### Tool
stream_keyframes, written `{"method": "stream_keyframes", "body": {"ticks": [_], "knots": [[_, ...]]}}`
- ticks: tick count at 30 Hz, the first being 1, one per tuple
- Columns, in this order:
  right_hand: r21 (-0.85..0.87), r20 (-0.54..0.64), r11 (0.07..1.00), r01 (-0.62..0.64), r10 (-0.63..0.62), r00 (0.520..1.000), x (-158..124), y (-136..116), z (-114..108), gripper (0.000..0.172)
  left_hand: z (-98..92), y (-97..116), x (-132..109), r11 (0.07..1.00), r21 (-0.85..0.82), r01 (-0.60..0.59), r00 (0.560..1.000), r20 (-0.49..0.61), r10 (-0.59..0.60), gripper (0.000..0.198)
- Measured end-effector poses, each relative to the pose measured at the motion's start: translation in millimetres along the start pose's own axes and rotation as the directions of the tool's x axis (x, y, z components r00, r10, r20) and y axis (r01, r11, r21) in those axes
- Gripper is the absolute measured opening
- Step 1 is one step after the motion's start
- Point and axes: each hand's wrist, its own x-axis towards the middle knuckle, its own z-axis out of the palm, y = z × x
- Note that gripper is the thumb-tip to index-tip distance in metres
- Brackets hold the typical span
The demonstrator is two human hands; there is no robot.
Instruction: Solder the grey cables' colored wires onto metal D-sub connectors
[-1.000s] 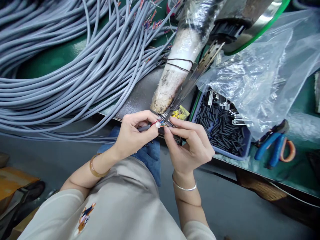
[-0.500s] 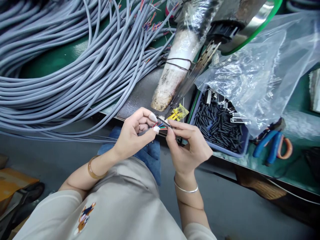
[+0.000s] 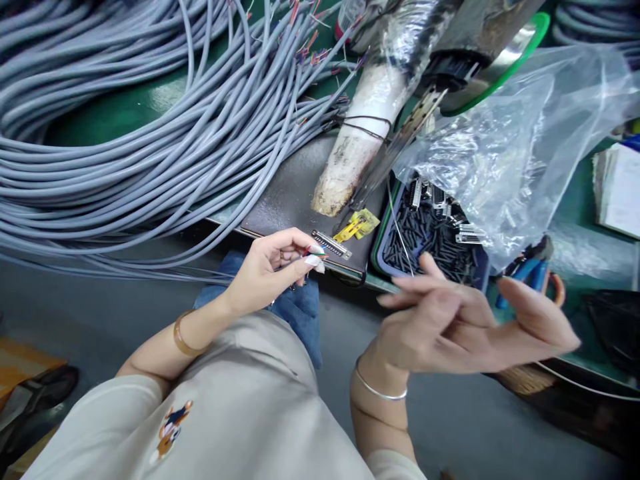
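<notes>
My left hand [image 3: 280, 263] pinches the thin coloured wires [image 3: 316, 253] between thumb and fingers at the front edge of the dark plate. Just beyond those fingertips a multi-pin metal connector [image 3: 332, 245] lies tilted beside a yellow-wrapped piece [image 3: 357, 225]; whether the wires touch its pins I cannot make out. My right hand [image 3: 440, 327] is off to the right in front of the bench, fingers spread and slightly blurred, holding nothing visible. Behind it stands a blue bin [image 3: 390, 265] of short black tubes [image 3: 440, 243], with several metal connectors on top.
Grey cables [image 3: 210, 153] with stripped ends fill the bench's left. A plastic-wrapped white shaft [image 3: 350, 147] and a thin metal strip [image 3: 395, 150] slant over the dark plate [image 3: 285, 190]. A clear plastic bag [image 3: 510, 147] overhangs the bin; blue-and-orange-handled pliers [image 3: 537, 270] lie right of it.
My right hand has let go of the connector and swung right, its fingers spreading. My left hand stays almost in place with the wires.
</notes>
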Motion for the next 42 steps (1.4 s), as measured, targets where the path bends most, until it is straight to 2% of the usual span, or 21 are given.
{"method": "stream_keyframes", "body": {"ticks": [3,7,12,15,20,25,31,34,39,42], "knots": [[-0.001,-0.016,1.000,-0.004,0.003,1.000,-1.6,-1.4,-0.4,0.019,-1.6,-2.1,-1.0,0.999,-0.032,0.019,1.000,0.017,-0.019,0.014],[0.047,-0.063,0.998,0.036,-0.033,0.998,-3.8,-3.6,4.3,0.008,-0.4,-2.6,-3.0,0.997,-0.063,0.037,0.998,0.057,-0.033,0.015],[0.154,-0.151,0.987,0.041,-0.018,0.988,-7.0,-6.3,14.3,0.018,-5.4,-0.9,-3.6,0.998,-0.053,-0.025,0.993,0.114,0.031,0.009],[0.121,-0.180,0.989,0.086,-0.064,0.982,-10.6,-7.8,17.3,0.021,-13.2,-5.3,-3.0,0.990,-0.126,-0.058,0.986,0.147,0.076,0.009],[0.030,-0.188,0.982,0.185,-0.176,0.966,-16.3,-9.9,19.1,0.026,-20.8,-14.9,-4.4,0.969,-0.246,0.027,0.989,0.144,0.009,0.010],[-0.059,-0.187,0.973,0.222,-0.229,0.955,-17.1,-11.2,17.8,0.026,-21.6,-15.5,-3.9,0.970,-0.243,0.029,0.989,0.147,0.008,0.004],[-0.097,-0.198,0.964,0.247,-0.262,0.945,-16.6,-10.1,18.8,0.026,-24.3,-13.9,-3.8,0.985,-0.173,0.000,0.987,0.156,0.028,0.016],[-0.027,-0.240,0.979,0.200,-0.201,0.950,-15.8,-8.6,21.2,0.025,-22.9,-11.3,-5.7,0.996,-0.078,-0.041,0.988,0.146,0.052,0.009],[0.141,-0.247,0.990,0.008,0.027,0.969,-14.7,-6.3,22.7,0.019,-17.9,-7.6,-8.6,0.999,-0.004,0.049,0.992,0.119,-0.048,0.012],[0.195,-0.239,0.980,-0.040,0.087,0.967,-14.5,-5.4,22.3,0.016,-16.9,-7.5,-8.2,0.998,0.000,0.070,0.989,0.134,-0.069,0.009]]}}
